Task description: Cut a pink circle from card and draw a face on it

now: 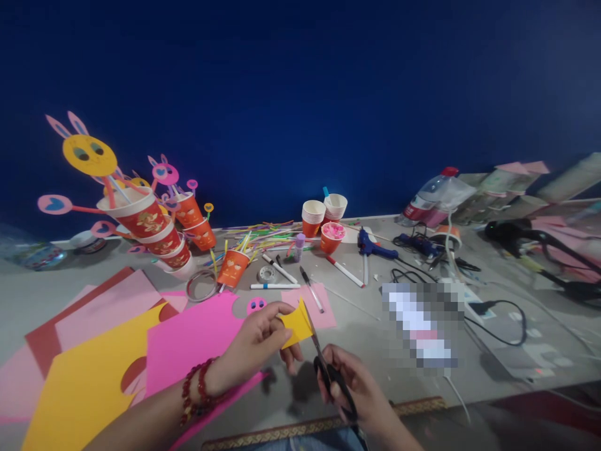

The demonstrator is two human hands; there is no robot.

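A small piece of yellow paper (pixel 297 324) is pinched between the fingers and thumb of my left hand (pixel 263 341). My right hand (pixel 352 379) grips a pair of scissors with black handles (pixel 345 398), and their blades lie along the right edge of the yellow paper. Just behind my left hand lies a pink paper circle with two eyes (pixel 256 305). Under and left of my left forearm is a large magenta sheet (pixel 192 338) with a rounded cutout. A pale pink paper piece (pixel 323 307) lies beyond the scissors with a pen (pixel 312 288) across it.
At left stand stacked paper cups with a yellow rabbit face (pixel 89 155), beside a yellow sheet (pixel 89 376). An orange cup of straws (pixel 232 269), a tape roll (pixel 267 274) and markers (pixel 345 271) sit farther back. A blue glue gun (pixel 375 244) and cables lie right.
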